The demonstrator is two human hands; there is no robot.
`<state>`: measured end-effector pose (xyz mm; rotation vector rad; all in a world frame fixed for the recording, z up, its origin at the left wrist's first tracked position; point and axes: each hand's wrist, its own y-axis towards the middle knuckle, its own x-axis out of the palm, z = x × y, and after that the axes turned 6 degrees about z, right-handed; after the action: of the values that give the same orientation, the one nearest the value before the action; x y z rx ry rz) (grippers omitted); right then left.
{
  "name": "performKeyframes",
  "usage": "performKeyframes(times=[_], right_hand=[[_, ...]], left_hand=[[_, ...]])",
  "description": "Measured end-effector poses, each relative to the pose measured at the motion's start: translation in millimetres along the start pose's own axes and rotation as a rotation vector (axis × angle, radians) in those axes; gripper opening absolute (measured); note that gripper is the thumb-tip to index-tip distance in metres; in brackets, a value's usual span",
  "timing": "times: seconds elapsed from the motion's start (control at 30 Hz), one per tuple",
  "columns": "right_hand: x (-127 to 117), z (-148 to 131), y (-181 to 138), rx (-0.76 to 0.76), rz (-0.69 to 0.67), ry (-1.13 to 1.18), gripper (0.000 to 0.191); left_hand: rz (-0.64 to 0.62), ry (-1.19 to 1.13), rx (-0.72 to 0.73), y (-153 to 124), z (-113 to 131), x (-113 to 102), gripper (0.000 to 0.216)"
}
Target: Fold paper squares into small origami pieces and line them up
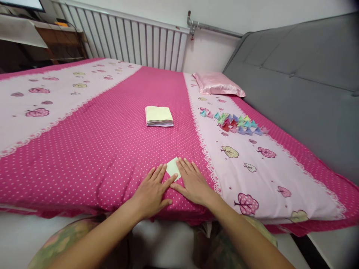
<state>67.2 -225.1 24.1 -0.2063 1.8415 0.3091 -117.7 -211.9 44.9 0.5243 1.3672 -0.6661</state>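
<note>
A small pale green piece of paper (172, 168) lies flat on the pink dotted bedspread (117, 149), near the bed's front edge. My left hand (153, 190) rests with its fingers stretched out, one fingertip on the paper's lower part. From the other side my right hand (193, 183) lies flat, its fingers over the paper's right edge and its thumb close below. Both hands are open, and neither grips the paper. Part of the paper is hidden under my fingers.
Beyond my hands sits a stack of square paper sheets (159, 116), pale yellow on top. Several small folded paper shapes (238, 124) in many colours stand at the right. A pink pillow (218, 83) lies farther back, beside a grey headboard (297, 71). A white radiator (126, 35) lines the wall.
</note>
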Motion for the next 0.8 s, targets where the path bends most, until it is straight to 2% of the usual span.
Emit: performKeyframes(times=[0.33,0.43,0.53,0.67,0.8], right_hand=[[-4,-2,0,0.016,-0.013,0.004,0.075],[-4,-2,0,0.021,-0.011,0.012,0.076],[-3,0,0,0.009,-0.002,0.027,0.076],[-6,3,-2,-0.005,0.006,0.071,0.076],[-10,7,-2,-0.013,0.049,0.148,0.075]], left_hand=[[-0.065,-0.04,-0.002,0,-1,-7,0.071],[-0.056,-0.062,0.032,1,-6,-8,0.07],[-0.047,-0.072,0.076,2,-14,-14,0.061],[0.05,-0.127,0.15,8,-27,-22,0.042],[0.187,-0.186,0.143,16,-36,-19,0.036]])
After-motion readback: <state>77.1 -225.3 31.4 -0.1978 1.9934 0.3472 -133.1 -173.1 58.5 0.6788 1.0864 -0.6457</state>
